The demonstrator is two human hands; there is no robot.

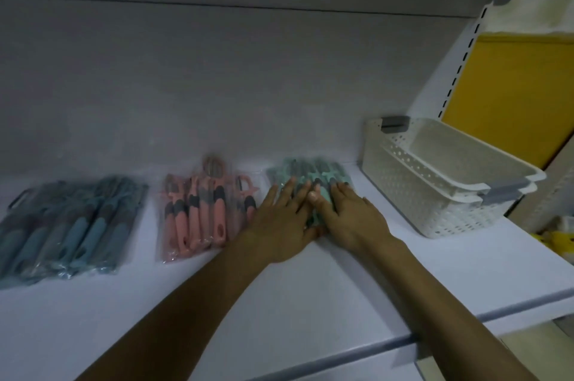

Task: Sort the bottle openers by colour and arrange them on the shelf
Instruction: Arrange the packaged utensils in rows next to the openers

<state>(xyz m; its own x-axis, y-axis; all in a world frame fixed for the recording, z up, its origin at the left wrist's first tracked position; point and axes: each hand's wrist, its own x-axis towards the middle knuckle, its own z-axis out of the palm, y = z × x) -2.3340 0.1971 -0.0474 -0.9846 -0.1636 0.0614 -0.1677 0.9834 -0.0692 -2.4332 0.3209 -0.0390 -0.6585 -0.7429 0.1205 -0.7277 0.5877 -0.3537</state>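
Three groups of bagged bottle openers lie in a row on the white shelf (310, 303). Blue openers (71, 228) are at the left, pink openers (202, 210) in the middle, and mint-green openers (313, 177) to the right. Both my hands lie flat on the green pile with straight, spread fingers. My left hand (279, 222) covers the pile's left side and my right hand (348, 216) its right side, thumbs meeting over the middle. The near part of the green pile is hidden under my hands.
Two nested cream perforated baskets (447, 194) with grey handles stand at the shelf's right end, close to the green pile. A slotted upright (466, 48) and a yellow panel (509, 92) rise behind them. The shelf's front edge (403, 340) runs below my forearms.
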